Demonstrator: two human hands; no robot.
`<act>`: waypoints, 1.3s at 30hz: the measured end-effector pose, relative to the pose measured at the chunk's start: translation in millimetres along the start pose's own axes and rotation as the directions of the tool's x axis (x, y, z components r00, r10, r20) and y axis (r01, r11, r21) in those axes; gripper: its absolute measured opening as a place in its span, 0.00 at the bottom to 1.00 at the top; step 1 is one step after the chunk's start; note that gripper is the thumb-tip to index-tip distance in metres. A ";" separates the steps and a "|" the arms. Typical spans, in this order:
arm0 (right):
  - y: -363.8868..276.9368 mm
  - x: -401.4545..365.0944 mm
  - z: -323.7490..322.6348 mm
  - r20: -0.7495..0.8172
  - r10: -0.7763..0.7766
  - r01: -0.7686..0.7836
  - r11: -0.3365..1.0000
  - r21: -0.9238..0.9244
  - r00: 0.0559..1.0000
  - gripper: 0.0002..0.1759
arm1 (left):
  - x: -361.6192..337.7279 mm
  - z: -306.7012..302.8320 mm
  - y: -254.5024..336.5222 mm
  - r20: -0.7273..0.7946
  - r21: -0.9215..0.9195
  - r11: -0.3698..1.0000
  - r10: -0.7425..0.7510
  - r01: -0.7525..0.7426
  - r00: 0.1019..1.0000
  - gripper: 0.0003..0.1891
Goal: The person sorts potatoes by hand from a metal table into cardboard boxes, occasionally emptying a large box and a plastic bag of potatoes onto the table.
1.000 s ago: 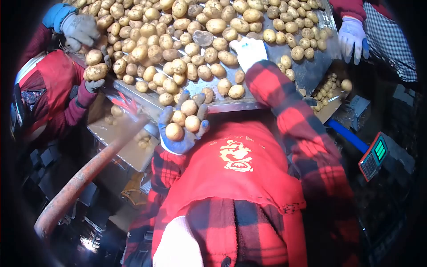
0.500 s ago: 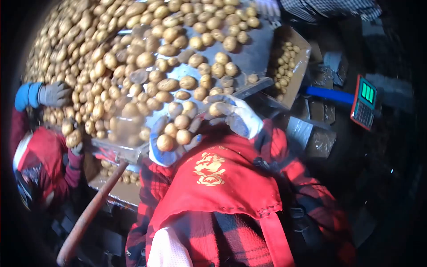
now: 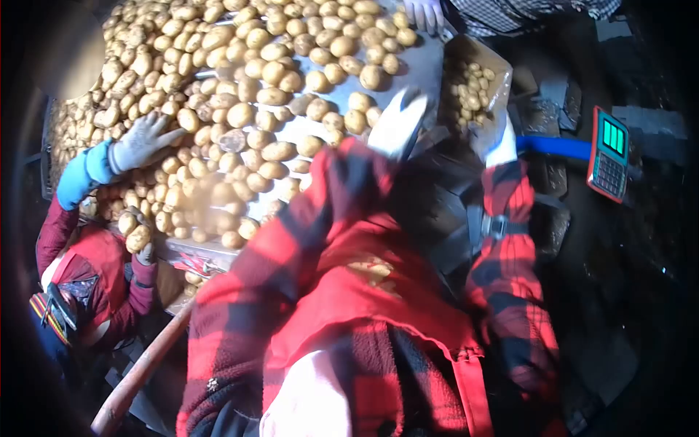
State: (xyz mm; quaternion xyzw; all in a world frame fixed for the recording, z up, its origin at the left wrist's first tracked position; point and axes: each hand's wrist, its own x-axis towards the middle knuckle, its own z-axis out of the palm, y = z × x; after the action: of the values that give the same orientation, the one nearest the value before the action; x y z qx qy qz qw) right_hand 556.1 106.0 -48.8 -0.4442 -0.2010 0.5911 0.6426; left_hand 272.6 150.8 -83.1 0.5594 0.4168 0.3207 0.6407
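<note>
L hand (image 3: 397, 120) swings up to 12 o'clock, R hand (image 3: 502, 143) at 1 by part-filled box (image 3: 477, 49), grips I can't tell; potato heap (image 3: 240, 114) big, plenty left.

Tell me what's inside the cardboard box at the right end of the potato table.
Small potatoes lie loose in the cardboard box. Its near end is hidden behind the right hand, so what lies there cannot be seen.
</note>
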 end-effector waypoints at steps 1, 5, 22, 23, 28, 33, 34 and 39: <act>-8.7 -26.4 45.7 -0.352 0.072 -0.009 0.984 0.176 0.933 0.27 | -37.4 -35.7 -47.2 0.030 -0.044 0.998 -0.042 0.043 0.999 0.24; 66.6 -67.8 69.8 -0.322 -0.491 0.155 0.708 -0.689 0.810 0.18 | -138.2 -76.1 82.0 0.099 0.193 0.980 -0.074 0.054 0.992 0.19; 156.0 -131.9 151.4 0.635 0.079 0.629 -0.274 -0.728 0.769 0.48 | -234.7 -152.8 -4.3 -0.273 -0.101 0.958 -0.285 0.267 0.919 0.18; 157.1 -131.0 151.3 0.651 0.060 0.633 -0.315 -0.707 0.757 0.48 | -232.4 -170.1 -38.1 -0.259 0.182 0.956 -0.178 0.230 0.949 0.20; 153.8 -127.6 151.9 0.623 0.143 0.633 -0.314 -0.708 0.769 0.50 | -224.6 -173.7 -29.2 -0.256 0.186 0.947 -0.210 0.261 0.944 0.20; 154.4 -130.7 151.4 0.595 0.166 0.615 -0.301 -0.729 0.786 0.50 | -227.6 -161.6 -6.5 -0.234 0.079 0.951 -0.274 0.299 0.933 0.21; 153.5 -130.8 152.0 0.585 0.186 0.612 -0.314 -0.726 0.790 0.50 | -230.9 -150.3 5.6 -0.240 -0.059 0.968 -0.250 0.243 0.938 0.22; 157.7 -124.1 148.7 0.630 0.163 0.650 -0.252 -0.717 0.759 0.49 | -241.6 -142.9 8.8 -0.299 -0.086 0.980 -0.199 0.181 0.933 0.19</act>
State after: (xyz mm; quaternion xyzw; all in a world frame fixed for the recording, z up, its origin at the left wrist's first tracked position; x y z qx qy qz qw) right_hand 320.5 24.4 -65.2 -0.5299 -0.8297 0.1491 0.0929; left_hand 37.6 4.6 -35.9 0.4416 0.5539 0.3519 0.6119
